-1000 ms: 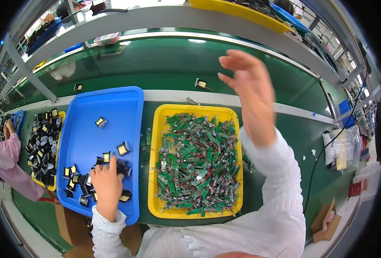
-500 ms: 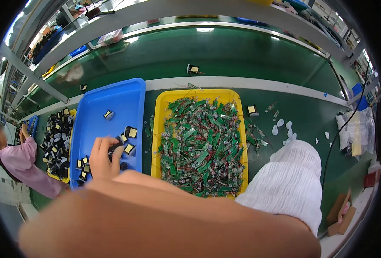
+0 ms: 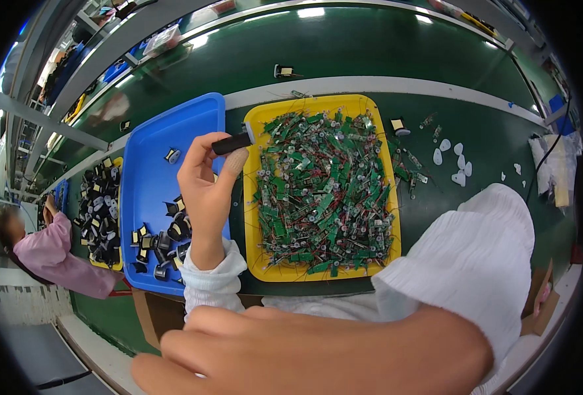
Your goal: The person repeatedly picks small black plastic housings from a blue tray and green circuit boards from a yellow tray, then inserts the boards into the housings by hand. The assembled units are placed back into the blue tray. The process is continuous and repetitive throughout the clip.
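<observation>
My left hand (image 3: 207, 181) is raised at the right edge of a blue tray (image 3: 156, 141). Its thumb and fingers pinch a small black casing (image 3: 232, 143) with a light grey end. Several black casings with cream squares (image 3: 145, 242) lie in the tray's near part, and a single one (image 3: 172, 155) sits farther up. My right hand (image 3: 239, 349) crosses the bottom foreground, very close and pointing left. Its fingers are curled; a tiny white spot shows between them, but what they hold is unclear. Beyond my right forearm, a yellow tray (image 3: 252, 258) holds many green circuit boards with red wires (image 3: 324, 191).
Right of the yellow tray lie loose boards (image 3: 407, 168), a casing (image 3: 399, 126) and white oval pieces (image 3: 459, 161). Plastic bags (image 3: 555, 164) are at the far right. Another person in pink (image 3: 64, 253) sits at the left by a yellow tray of casings (image 3: 100, 210). A metal rail (image 3: 344, 84) crosses behind.
My left hand has risen out of the blue tray, moving right with the black casing. My right hand and forearm have shifted lower in view, uncovering the left sleeve and the near edges of the trays.
</observation>
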The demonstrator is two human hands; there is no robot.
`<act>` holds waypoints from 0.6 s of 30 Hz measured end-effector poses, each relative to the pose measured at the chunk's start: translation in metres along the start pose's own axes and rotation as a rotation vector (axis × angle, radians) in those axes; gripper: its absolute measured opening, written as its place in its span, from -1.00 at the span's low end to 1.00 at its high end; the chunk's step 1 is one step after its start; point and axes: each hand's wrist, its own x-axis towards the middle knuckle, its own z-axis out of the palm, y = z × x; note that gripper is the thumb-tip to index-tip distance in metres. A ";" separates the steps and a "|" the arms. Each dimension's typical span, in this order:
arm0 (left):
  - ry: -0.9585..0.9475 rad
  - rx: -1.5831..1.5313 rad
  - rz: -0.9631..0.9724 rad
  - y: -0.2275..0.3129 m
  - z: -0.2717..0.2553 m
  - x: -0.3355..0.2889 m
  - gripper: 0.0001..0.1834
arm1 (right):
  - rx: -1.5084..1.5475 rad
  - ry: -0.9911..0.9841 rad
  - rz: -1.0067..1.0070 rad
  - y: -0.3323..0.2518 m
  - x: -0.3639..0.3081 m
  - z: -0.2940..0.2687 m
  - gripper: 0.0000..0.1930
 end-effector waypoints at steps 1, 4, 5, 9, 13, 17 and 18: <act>0.009 -0.022 0.023 -0.002 0.001 0.001 -0.76 | -0.025 0.011 0.002 -0.002 -0.001 -0.003 -0.57; 0.002 -0.199 -0.073 -0.006 0.008 -0.002 -0.75 | -0.115 0.093 0.043 -0.011 -0.005 -0.021 -0.57; -0.009 -0.192 -0.068 -0.011 0.004 -0.002 -0.75 | -0.148 0.129 0.058 -0.011 -0.005 -0.028 -0.57; -0.002 -0.257 -0.222 -0.013 0.005 -0.006 -0.74 | -0.368 0.467 0.200 -0.025 -0.017 -0.076 -0.57; 0.052 -0.174 -0.251 -0.014 0.001 -0.019 -0.70 | -0.481 0.683 0.558 0.009 -0.054 -0.118 -0.57; 0.011 -0.184 -0.385 -0.010 0.006 -0.030 -0.61 | -0.875 0.338 0.802 0.047 -0.099 -0.132 -0.74; 0.028 -0.248 -0.394 -0.011 0.008 -0.034 -0.60 | -1.006 0.260 0.746 0.059 -0.105 -0.132 -0.76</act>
